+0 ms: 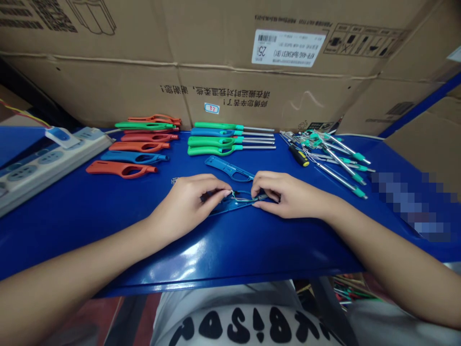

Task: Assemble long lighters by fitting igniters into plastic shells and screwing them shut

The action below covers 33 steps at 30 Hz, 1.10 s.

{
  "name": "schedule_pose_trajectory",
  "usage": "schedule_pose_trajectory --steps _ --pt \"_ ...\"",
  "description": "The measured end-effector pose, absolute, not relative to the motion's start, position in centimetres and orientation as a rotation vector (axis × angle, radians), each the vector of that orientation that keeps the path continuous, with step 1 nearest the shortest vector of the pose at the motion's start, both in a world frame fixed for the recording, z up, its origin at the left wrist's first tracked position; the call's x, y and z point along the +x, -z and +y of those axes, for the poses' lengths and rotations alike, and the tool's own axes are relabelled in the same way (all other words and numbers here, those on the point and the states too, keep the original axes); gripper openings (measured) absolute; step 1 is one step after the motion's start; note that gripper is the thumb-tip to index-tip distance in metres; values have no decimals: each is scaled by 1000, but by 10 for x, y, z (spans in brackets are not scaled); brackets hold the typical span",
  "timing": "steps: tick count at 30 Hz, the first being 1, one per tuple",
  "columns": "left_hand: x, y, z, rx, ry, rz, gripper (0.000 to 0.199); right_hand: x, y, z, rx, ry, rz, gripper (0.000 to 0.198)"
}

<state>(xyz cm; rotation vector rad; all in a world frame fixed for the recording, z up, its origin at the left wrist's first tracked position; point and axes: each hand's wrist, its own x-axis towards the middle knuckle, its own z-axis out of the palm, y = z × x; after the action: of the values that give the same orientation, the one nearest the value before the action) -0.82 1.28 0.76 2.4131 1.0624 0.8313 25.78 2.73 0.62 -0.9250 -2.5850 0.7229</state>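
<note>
Two pinches over one blue casing half point(230, 208) — left hand point(187, 199) on wire point(236, 198), right hand point(288, 194) on metal tube point(263, 197).

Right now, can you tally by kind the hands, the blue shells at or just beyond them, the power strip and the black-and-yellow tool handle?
Hands: 2, left hand and right hand
Blue shells: 2, near shell partly under the hands and far shell beyond
Power strip: 1
Black-and-yellow tool handle: 1
Total: 6

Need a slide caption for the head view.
Left hand pinching a thin wire, right hand at a blue handle shell, coloured handles lined up beyond.
</note>
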Motion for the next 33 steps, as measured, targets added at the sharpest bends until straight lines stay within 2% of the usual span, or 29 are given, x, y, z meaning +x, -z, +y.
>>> schedule_pose_trajectory --steps 14,19,33 --pt "-9 -4 17 2400 -807 1082 18 257 -5 24 -973 -630 -2647 10" --pt "-9 -4 16 2335 -752 1118 18 256 -7 23 -930 -644 -2619 3" --pt "-9 -5 15 2307 -724 1073 12 250 -4 20 -1121 -612 -2674 12"
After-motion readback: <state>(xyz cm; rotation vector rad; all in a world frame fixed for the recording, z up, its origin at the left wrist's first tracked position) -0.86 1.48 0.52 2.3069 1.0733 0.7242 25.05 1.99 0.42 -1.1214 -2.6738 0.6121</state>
